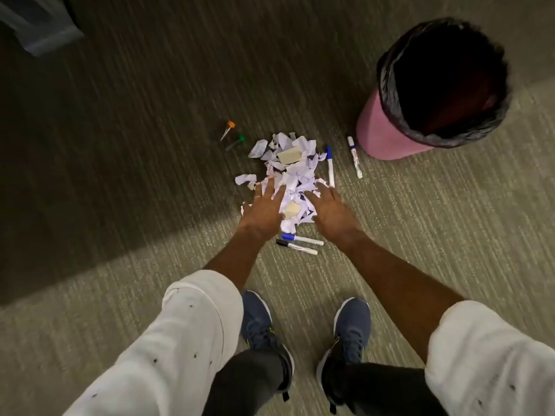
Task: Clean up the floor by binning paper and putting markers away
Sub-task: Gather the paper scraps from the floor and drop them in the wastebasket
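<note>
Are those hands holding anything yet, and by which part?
Nothing is held. The left hand and right hand rest open, fingers spread, on the pile of torn white paper scraps.

An office, by the look: ribbed commercial carpet [150,145], dry-erase markers [330,166], and a bag-lined pink wastebasket [387,130].

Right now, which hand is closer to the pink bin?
Right. The right hand rests on the paper pile at the edge facing the pink bin; the left hand rests on the opposite edge, farther away.
</note>
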